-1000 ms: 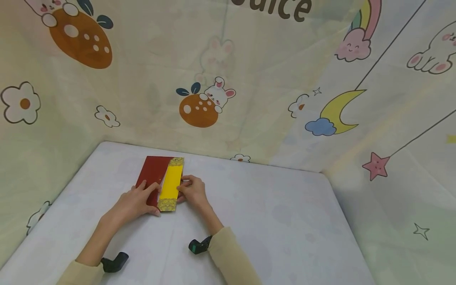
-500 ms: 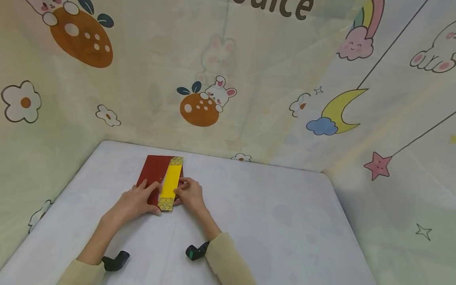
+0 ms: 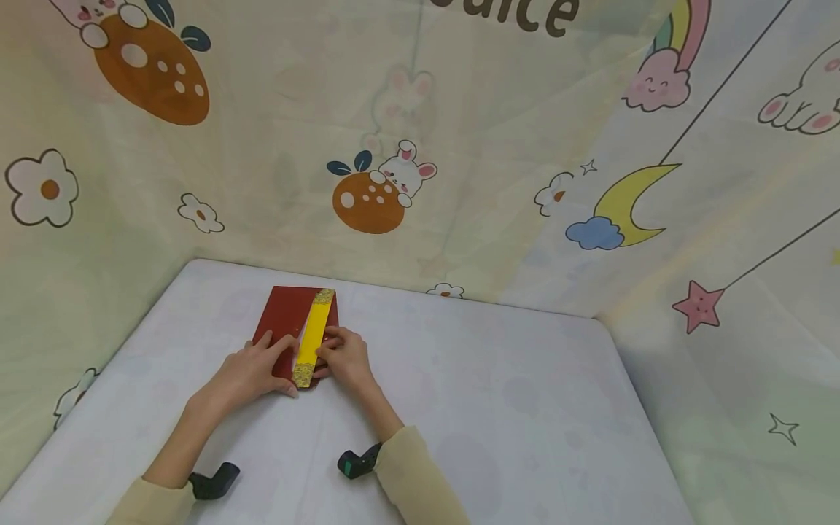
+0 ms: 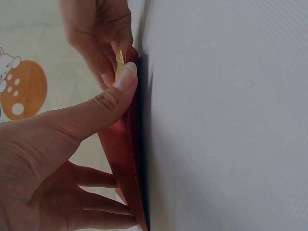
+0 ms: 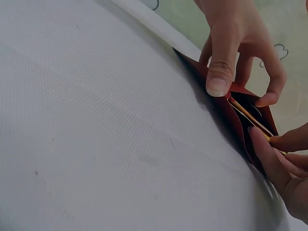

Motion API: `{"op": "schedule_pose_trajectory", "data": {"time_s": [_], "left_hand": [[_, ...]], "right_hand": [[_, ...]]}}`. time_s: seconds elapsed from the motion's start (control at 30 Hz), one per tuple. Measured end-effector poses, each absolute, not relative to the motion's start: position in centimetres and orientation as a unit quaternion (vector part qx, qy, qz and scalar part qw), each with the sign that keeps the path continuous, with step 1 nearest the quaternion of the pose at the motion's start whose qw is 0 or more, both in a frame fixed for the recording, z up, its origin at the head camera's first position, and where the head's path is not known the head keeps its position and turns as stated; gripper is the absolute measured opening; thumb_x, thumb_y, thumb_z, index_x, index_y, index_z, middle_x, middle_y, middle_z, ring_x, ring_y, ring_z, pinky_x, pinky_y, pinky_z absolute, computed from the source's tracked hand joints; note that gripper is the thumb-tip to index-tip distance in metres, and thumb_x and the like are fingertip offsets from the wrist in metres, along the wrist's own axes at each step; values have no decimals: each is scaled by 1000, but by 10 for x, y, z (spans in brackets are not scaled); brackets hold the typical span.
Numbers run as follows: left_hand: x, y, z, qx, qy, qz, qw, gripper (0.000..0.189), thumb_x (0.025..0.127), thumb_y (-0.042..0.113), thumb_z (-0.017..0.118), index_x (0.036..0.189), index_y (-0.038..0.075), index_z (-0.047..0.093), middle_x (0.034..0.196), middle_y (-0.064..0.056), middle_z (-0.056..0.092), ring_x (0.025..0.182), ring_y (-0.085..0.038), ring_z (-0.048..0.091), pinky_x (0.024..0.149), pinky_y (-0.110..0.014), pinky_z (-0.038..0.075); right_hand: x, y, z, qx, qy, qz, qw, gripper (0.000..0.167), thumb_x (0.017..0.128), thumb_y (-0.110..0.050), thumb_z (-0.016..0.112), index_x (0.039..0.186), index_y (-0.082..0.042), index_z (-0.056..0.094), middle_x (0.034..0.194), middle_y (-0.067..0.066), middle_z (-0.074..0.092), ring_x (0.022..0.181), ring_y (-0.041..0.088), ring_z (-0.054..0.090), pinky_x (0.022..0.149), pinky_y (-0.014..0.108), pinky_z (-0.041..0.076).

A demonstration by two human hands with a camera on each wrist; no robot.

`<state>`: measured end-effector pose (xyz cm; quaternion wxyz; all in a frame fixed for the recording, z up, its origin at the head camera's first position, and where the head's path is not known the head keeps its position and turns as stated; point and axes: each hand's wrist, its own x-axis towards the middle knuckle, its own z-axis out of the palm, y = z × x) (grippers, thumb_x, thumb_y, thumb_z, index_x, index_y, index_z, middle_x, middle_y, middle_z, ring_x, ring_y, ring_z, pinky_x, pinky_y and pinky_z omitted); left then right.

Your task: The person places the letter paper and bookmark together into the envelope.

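Note:
On the white tabletop lies a red folder or wallet (image 3: 284, 310), and a yellow strip with gold patterned ends (image 3: 315, 324) stands out along its right part. My left hand (image 3: 246, 370) holds the red piece, thumb at the near edge and fingers spread over its face. My right hand (image 3: 348, 359) pinches the right edge of the yellow strip between thumb and fingers. In the right wrist view the red folder (image 5: 192, 63) gapes at its near end, with a thin yellow edge (image 5: 248, 113) inside. Fingers hide part of the strip.
The white table (image 3: 512, 394) extends to the right of the hands. Cloth with cartoon prints (image 3: 262, 146) hangs round the back and sides. A black wrist device (image 3: 215, 481) sits at the left sleeve, another black device (image 3: 357, 462) at the right.
My right hand has moved slightly left with the strip's edge. The yellow area looks narrower, and more red shows to its right. My left hand stays in place.

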<state>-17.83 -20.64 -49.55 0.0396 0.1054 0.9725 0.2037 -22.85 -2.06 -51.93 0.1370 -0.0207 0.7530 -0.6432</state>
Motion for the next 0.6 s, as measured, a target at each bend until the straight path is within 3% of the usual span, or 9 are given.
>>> {"op": "schedule_pose_trajectory", "data": {"time_s": [0.6], "left_hand": [[-179,-207,-496,102,972,207,41,71,68,49,92,122,20,56,141,-48,45,113,-78,46,83,-82,45]], "right_hand": [[-227,-34,-517,-43,767,-628,129,42,92,7,68,134,3,63,84,7,69,64,24,73,52,35,60]]}}
